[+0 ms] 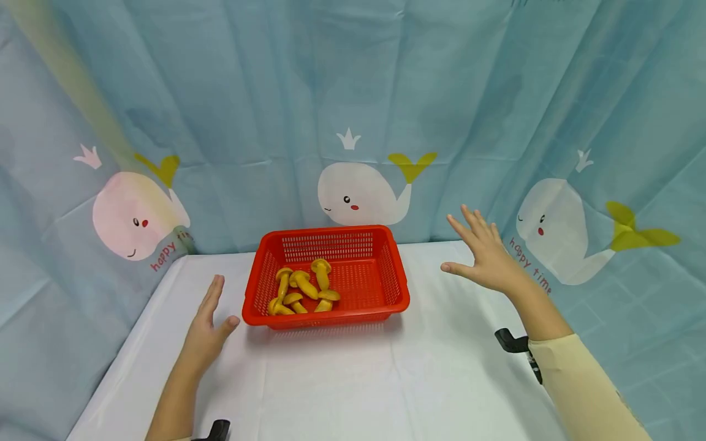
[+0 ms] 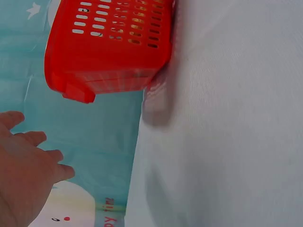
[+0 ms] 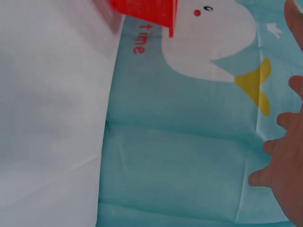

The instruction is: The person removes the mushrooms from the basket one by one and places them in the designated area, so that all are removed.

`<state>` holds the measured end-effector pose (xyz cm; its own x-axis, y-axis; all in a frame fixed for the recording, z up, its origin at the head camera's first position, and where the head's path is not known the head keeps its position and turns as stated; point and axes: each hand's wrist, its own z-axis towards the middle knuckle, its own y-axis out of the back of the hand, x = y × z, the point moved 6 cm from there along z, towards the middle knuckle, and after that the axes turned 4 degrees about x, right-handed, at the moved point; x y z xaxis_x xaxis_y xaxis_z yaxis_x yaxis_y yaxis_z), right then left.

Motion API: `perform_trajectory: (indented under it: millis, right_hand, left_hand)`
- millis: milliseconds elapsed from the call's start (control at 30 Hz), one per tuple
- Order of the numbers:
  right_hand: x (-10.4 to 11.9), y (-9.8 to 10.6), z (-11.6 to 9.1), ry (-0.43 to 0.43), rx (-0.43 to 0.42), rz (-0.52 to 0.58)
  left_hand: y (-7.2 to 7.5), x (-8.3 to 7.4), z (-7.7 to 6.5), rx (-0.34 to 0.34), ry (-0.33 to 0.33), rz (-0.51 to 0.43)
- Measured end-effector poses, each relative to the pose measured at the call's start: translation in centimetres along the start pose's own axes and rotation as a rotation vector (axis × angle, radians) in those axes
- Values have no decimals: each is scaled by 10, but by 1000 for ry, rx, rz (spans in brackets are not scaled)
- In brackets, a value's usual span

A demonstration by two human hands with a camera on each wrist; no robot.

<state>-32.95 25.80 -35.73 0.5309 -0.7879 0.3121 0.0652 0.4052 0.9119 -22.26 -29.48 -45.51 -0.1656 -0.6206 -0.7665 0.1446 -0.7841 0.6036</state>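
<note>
A red plastic basket (image 1: 353,318) with slotted walls stands on the white-covered table. Several yellow-brown mushrooms (image 1: 303,284) lie in its left half; the right half shows bare red floor. To the left of the basket my left hand (image 1: 205,335) is held with fingers straight and thumb apart, holding nothing. On the other side, my right hand (image 1: 488,257) hovers with its fingers spread, also holding nothing. In the left wrist view the basket's end wall (image 2: 113,52) shows beyond the left hand (image 2: 28,170). Only a corner of the basket (image 3: 147,9) appears in the right wrist view.
The white tablecloth (image 1: 331,380) covers the table around the basket. Close behind the table hangs a light blue curtain (image 1: 265,110) printed with whales, which also runs along both sides. Black wrist mounts (image 1: 513,342) sit at the forearms.
</note>
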Motion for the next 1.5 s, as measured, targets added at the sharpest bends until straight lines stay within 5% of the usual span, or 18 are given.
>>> perform_trajectory:
  millis: [400, 800, 1500]
  right_hand:
    - [20, -1, 29, 49, 18, 79]
    - [36, -6, 52, 41, 66, 181]
    - [63, -4, 86, 76, 63, 252]
  left_hand:
    - [-20, 6, 1, 62, 70, -192]
    - [-36, 6, -1, 82, 50, -340]
    - [-56, 16, -7, 81, 108, -306]
